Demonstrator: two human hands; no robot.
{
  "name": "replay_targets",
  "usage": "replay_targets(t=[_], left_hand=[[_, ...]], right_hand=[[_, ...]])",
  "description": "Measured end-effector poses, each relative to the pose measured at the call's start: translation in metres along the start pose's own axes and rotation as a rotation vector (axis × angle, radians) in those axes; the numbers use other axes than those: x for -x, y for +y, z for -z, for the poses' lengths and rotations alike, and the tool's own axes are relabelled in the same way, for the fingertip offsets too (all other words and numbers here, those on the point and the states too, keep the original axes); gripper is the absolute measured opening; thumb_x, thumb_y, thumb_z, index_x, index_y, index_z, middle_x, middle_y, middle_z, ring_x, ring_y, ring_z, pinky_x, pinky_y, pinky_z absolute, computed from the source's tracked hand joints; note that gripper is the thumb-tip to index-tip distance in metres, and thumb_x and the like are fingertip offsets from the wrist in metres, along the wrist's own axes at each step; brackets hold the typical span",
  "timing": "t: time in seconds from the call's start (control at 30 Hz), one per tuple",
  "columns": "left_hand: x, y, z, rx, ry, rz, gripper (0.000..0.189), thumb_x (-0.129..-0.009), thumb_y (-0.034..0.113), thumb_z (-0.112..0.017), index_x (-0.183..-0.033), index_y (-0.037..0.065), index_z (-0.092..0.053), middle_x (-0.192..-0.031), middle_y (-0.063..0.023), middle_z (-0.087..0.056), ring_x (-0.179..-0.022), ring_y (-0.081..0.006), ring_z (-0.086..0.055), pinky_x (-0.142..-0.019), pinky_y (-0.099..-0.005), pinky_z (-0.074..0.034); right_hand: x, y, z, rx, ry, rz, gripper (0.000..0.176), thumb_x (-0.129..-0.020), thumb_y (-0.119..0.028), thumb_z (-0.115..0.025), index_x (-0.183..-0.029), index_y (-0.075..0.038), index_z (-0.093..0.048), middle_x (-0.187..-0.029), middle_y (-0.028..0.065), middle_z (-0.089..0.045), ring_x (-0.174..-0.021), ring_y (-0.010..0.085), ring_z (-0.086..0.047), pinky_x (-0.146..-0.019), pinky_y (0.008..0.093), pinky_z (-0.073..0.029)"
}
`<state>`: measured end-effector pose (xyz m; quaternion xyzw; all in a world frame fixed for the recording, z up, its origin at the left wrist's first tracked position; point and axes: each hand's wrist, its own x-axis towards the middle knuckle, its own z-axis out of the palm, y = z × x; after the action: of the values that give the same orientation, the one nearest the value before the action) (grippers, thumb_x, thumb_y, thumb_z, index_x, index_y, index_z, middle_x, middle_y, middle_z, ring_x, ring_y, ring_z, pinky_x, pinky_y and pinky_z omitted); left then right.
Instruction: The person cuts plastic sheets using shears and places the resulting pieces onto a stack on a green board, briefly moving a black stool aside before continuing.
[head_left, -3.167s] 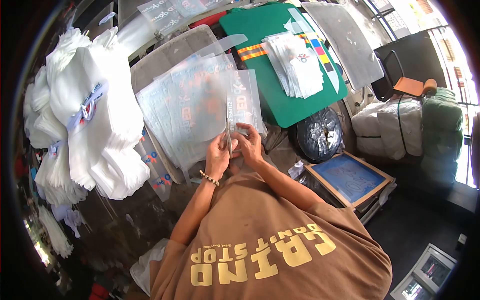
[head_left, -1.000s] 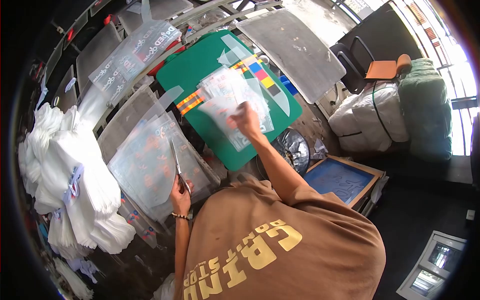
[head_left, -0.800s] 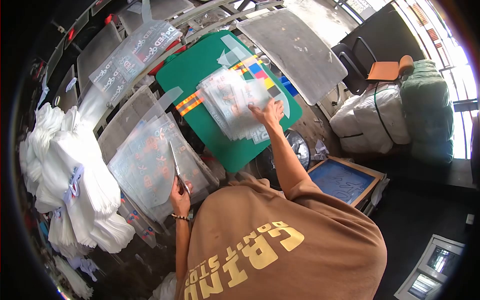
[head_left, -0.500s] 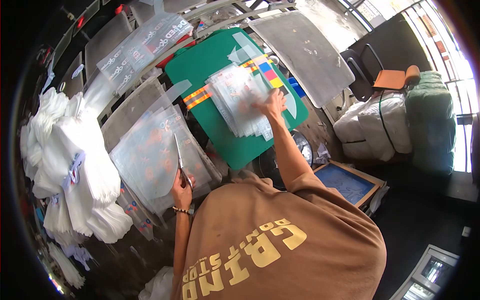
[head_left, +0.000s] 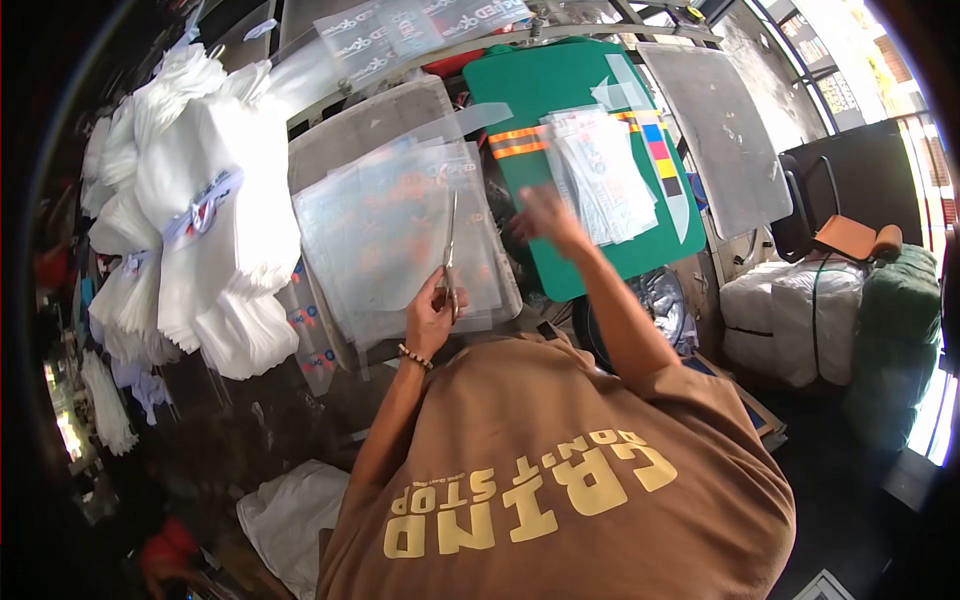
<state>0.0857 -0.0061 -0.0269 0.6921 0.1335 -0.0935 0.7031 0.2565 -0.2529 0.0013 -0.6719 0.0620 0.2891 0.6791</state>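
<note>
My left hand (head_left: pixel 436 306) is closed round the handles of a pair of scissors (head_left: pixel 449 245), whose blades point away from me. Beneath the scissors, printed translucent plastic sheets (head_left: pixel 375 235) lie in a loose stack on a grey board (head_left: pixel 330 135). My right hand (head_left: pixel 548 217) is blurred by motion at the left edge of a green board (head_left: pixel 560 75); its fingers are smeared. On that board rests a pile of printed plastic pieces (head_left: pixel 600 175), crossed by orange reflective tape (head_left: pixel 517 143). A colour strip (head_left: pixel 661 160) is to the pile's right.
Bundles of white bags (head_left: pixel 225 200) hang at the left. Another grey board (head_left: pixel 715 135) stands right of the green one. Further right are a chair with an orange pad (head_left: pixel 842 238) and wrapped white bales (head_left: pixel 790 315). Printed sheets (head_left: pixel 400 35) lie at the back.
My right hand has left the pile on the green board and moved left. The view has turned, shifting the scene. My left hand still holds the scissors.
</note>
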Motion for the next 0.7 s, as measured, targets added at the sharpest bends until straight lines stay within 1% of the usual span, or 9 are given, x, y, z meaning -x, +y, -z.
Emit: replay_targets(t=[0.07,0.17,0.27,0.33,0.37,0.47,0.5,0.6,0.7], left_hand=[[0.010,0.025,0.003,0.057,-0.022,-0.024,0.058,-0.093,0.004,-0.063,-0.146,0.000,-0.039,-0.101,-0.0140,-0.070,-0.084,-0.0164,-0.069,-0.069,-0.0279,-0.058],[0.031,0.040,0.020,0.123,-0.084,-0.043,0.060,-0.092,0.003,-0.066,-0.145,-0.002,-0.038,-0.103,-0.0149,-0.070,-0.086,-0.0178,-0.069,-0.071,-0.0288,-0.058],[0.063,0.059,0.044,0.212,-0.117,0.037,0.064,-0.091,0.004,-0.066,-0.147,-0.001,-0.035,-0.104,-0.0172,-0.069,-0.087,-0.0208,-0.070,-0.077,-0.0309,-0.059],[0.085,0.057,0.066,0.268,-0.123,0.070,0.065,-0.091,0.002,-0.065,-0.147,-0.001,-0.033,-0.107,-0.0179,-0.068,-0.093,-0.0216,-0.068,-0.084,-0.0334,-0.057],[0.095,0.042,0.080,0.317,-0.128,0.048,0.066,-0.090,0.001,-0.065,-0.147,-0.001,-0.032,-0.110,-0.0187,-0.066,-0.099,-0.0221,-0.066,-0.091,-0.0351,-0.054],[0.130,0.022,0.121,0.157,-0.095,0.054,0.067,-0.089,0.001,-0.066,-0.147,-0.001,-0.033,-0.112,-0.0193,-0.065,-0.102,-0.0225,-0.064,-0.093,-0.0348,-0.051],[0.141,0.018,0.133,0.120,-0.092,0.080,0.068,-0.087,0.001,-0.068,-0.146,-0.001,-0.034,-0.114,-0.0185,-0.065,-0.103,-0.0218,-0.064,-0.091,-0.0328,-0.052],[0.172,0.005,0.163,0.081,-0.093,0.217,0.073,-0.085,0.007,-0.074,-0.146,-0.002,-0.035,-0.115,-0.0152,-0.064,-0.107,-0.0194,-0.062,-0.095,-0.0313,-0.048],[0.179,-0.006,0.171,0.003,-0.105,0.268,0.073,-0.086,0.008,-0.074,-0.146,-0.004,-0.035,-0.114,-0.0158,-0.066,-0.104,-0.0176,-0.063,-0.092,-0.0302,-0.051]], right_hand=[[0.027,0.023,-0.066,-0.398,-0.212,-0.340,0.078,-0.096,-0.064,-0.046,-0.138,0.001,-0.034,-0.112,0.0326,-0.059,-0.096,0.0391,-0.065,-0.086,0.0478,-0.054],[0.042,0.058,-0.128,-0.378,-0.167,-0.307,0.086,-0.093,-0.070,-0.042,-0.146,-0.003,-0.026,-0.119,0.0309,-0.055,-0.102,0.0384,-0.062,-0.090,0.0460,-0.052],[0.052,0.054,-0.162,-0.343,0.013,-0.225,0.085,-0.091,-0.064,-0.056,-0.147,-0.006,-0.027,-0.123,0.0280,-0.051,-0.103,0.0324,-0.060,-0.089,0.0416,-0.052],[0.055,0.054,-0.176,-0.012,0.115,0.007,0.085,-0.086,-0.049,-0.072,-0.147,-0.009,-0.029,-0.115,0.0219,-0.053,-0.093,0.0255,-0.059,-0.080,0.0374,-0.051],[0.053,0.056,-0.187,-0.001,0.211,0.078,0.075,-0.081,-0.027,-0.081,-0.142,-0.007,-0.042,-0.103,0.0129,-0.054,-0.086,0.0190,-0.056,-0.072,0.0337,-0.049],[0.030,0.079,-0.190,-0.045,0.015,0.124,0.058,-0.079,-0.015,-0.080,-0.132,-0.005,-0.057,-0.099,0.0083,-0.056,-0.086,0.0168,-0.056,-0.071,0.0322,-0.050],[0.030,0.072,-0.190,-0.002,0.026,-0.020,0.049,-0.077,-0.007,-0.077,-0.124,-0.005,-0.064,-0.105,0.0076,-0.061,-0.088,0.0161,-0.059,-0.074,0.0316,-0.051],[0.010,0.110,-0.195,-0.306,0.136,0.157,0.052,-0.077,-0.007,-0.079,-0.127,-0.009,-0.062,-0.114,0.0094,-0.061,-0.085,0.0156,-0.061,-0.075,0.0301,-0.051],[0.037,0.080,-0.202,-0.404,0.164,0.059,0.059,-0.078,0.000,-0.077,-0.133,-0.005,-0.055,-0.113,0.0108,-0.061,-0.094,0.0177,-0.062,-0.081,0.0270,-0.052]])
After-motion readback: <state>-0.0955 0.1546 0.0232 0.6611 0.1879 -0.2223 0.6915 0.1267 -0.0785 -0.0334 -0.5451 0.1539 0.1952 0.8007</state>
